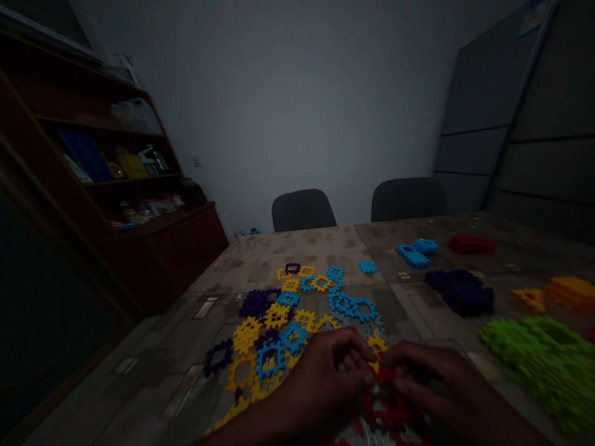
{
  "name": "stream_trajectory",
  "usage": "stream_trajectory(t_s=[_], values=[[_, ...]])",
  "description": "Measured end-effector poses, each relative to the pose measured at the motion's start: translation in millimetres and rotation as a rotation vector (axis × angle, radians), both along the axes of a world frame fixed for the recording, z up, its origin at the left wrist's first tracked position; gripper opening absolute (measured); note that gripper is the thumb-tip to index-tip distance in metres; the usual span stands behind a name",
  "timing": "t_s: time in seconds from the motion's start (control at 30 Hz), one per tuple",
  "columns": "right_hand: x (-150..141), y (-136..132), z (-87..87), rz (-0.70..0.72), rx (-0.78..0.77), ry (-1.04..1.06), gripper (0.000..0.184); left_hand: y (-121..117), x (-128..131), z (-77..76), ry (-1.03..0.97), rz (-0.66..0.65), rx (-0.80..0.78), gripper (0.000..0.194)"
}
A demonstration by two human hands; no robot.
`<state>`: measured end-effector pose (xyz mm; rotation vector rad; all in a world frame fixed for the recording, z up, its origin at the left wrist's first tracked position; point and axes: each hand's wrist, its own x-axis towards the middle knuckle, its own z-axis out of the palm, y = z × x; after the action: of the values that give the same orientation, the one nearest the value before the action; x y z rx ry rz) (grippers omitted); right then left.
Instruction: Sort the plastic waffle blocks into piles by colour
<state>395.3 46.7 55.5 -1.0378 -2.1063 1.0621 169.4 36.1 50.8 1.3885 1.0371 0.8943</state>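
Observation:
Low in the head view, my left hand curls its fingers and thumb against the left edge of a red toothed plastic building piece. From the other side my right hand pinches the same red piece. Grey and red pieces lie under and below my hands, partly hidden and dim. A yellow toothed piece shows just beyond the gap between the hands. Left of my left hand spreads a loose group of yellow, blue and purple pieces, among them a blue square frame.
On the patterned table, a green pile, a purple pile, orange pieces, a red stack and a blue cluster sit to the right. Two dark chairs stand behind; a wooden cabinet is at left.

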Motion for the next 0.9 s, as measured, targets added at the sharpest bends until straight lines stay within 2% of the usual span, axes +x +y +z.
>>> stream_trajectory(t_s=[0.1,0.2,0.33,0.4,0.5,0.6,0.67,0.77,0.83,0.9], values=[[4,3,7.1,0.023,-0.090,-0.007,0.024,-10,-4,4.2,0.003,0.030,-0.008,0.023],[12,8,10.0,0.065,-0.229,-0.029,0.034,-27,-17,0.0,-0.007,0.081,0.007,0.024],[19,16,-1.4,0.108,-0.388,-0.097,0.047,-46,-46,-17.8,0.024,0.085,0.008,0.028],[21,20,-12.6,0.109,-0.402,-0.125,0.043,-52,-60,-26.3,0.079,0.110,0.047,0.031],[24,25,-28.1,0.092,-0.327,-0.188,0.021,-54,-75,-31.3,0.187,0.174,0.146,0.032],[29,30,-32.1,0.037,-0.198,-0.309,0.003,-52,-78,-24.6,0.275,0.262,0.191,0.024],[31,31,-27.0,-0.004,-0.108,-0.391,0.006,-51,-77,-15.7,0.294,0.302,0.209,0.020],[30,23,-17.7,-0.027,-0.065,-0.464,0.013,-48,-84,0.1,0.298,0.384,0.212,0.021],[30,13,-19.4,-0.003,-0.036,-0.450,0.029,-45,-99,10.5,0.311,0.460,0.221,0.024],[33,1,-30.2,0.030,0.052,-0.430,0.053,-40,-124,18.8,0.335,0.563,0.260,0.030]])
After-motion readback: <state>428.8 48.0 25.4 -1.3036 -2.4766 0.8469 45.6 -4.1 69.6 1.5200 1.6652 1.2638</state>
